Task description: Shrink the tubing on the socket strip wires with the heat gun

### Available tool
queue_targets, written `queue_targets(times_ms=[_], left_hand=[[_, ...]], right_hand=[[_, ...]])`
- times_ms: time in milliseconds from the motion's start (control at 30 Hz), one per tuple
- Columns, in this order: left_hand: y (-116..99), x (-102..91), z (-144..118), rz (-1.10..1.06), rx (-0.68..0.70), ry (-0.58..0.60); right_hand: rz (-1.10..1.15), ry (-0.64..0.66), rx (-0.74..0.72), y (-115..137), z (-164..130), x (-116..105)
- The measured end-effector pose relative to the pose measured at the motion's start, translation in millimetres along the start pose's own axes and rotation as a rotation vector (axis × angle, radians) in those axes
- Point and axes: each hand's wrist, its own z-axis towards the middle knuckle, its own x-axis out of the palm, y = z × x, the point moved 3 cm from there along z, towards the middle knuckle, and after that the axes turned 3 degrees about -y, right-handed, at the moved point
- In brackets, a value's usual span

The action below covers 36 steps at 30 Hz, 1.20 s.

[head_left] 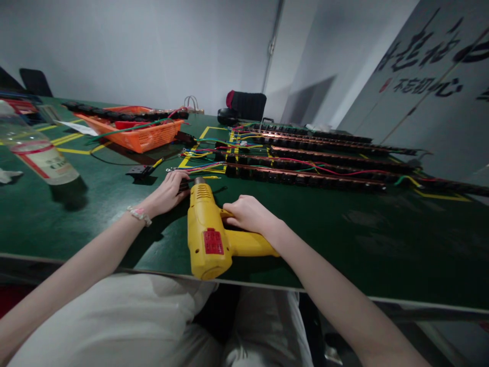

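Two hands are on the job at the centre of the frame, and I read the heat gun as the thing in hand; it lies on the green table near the lower edge, nozzle aimed up the frame toward the wire ends. I judge it a rigid plastic body, moderately heavy toward the barrel, not fragile, smooth but easy enough to hold by the handle; the metal nozzle is the part I would keep fingers off, since it may be hot. My right hand is closed over the top of the handle where it joins the barrel, just right of the body; that looks the proper hold. My left hand sits just left of the nozzle, fingers curled down on a thin wire at the muzzle; I cannot tell if it pinches it or merely presses it flat. I take the wire to be light, limp and prone to slide; holding it close to the heated end seems wise. Long strips run to the right; a basket and a bottle lie at upper left.
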Motion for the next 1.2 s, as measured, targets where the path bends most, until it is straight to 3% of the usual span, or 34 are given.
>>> queue_targets(times_ms=[433, 1200], left_hand=[[15.0, -3.0, -2.2, -0.012, -0.053, -0.064], [-1.4, -4.9, -0.4, 0.020, 0.055, -0.042]], right_hand=[[-0.018, 0.003, 0.123, -24.6, -4.9, -2.5], [-0.010, -0.025, -0.029, 3.2, -1.0, 0.0]])
